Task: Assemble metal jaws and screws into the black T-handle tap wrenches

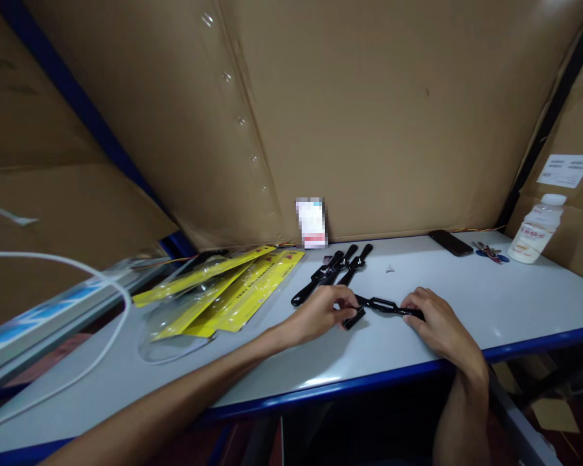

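Observation:
My right hand [432,320] is closed around one handle of a black spokeshave body [381,305], which is held just over the white tabletop. Its middle frame shows an open slot. Between the fingertips of my left hand [323,314] is a small flat black plate [354,318], close to the body's other handle. Whether those fingers also touch that handle I cannot tell. Behind my left hand lie several black spokeshaves [337,266] side by side, with silver screws at their middles. Small silver screws [390,268] rest on the table beyond the held body.
Yellow blister cards [243,291] with clear plastic shells are piled at the left. A white cable [129,298] loops at far left. A blurred upright panel [311,223] leans on the cardboard wall. A phone [450,243], keys [490,252] and a bottle [537,230] stand back right.

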The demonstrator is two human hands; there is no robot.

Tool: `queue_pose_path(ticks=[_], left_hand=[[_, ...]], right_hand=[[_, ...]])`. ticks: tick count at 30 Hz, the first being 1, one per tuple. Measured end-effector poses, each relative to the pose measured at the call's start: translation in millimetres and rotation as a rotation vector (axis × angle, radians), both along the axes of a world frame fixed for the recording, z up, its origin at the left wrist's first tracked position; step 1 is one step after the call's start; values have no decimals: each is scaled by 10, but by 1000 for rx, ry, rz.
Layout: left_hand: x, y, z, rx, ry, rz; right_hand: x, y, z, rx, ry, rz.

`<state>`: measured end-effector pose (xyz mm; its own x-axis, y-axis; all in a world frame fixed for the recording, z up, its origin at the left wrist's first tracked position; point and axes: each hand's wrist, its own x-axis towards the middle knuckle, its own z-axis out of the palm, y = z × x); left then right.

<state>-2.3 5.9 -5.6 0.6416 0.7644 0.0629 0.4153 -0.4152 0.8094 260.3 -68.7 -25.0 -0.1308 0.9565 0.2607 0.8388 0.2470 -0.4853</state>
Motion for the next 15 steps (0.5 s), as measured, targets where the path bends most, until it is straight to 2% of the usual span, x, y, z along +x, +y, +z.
queue_pose_path(ticks=[4,10,15], left_hand=[[-5,29,-14,53,-48,28],[13,48,-69,-163,-179,-1],[31,31,-88,-136,-217,-7]], right_hand=[[-8,13,-1,-6,53,16],[-5,24,-2,-24,84,38],[-7,24,5,-32,88,47]])
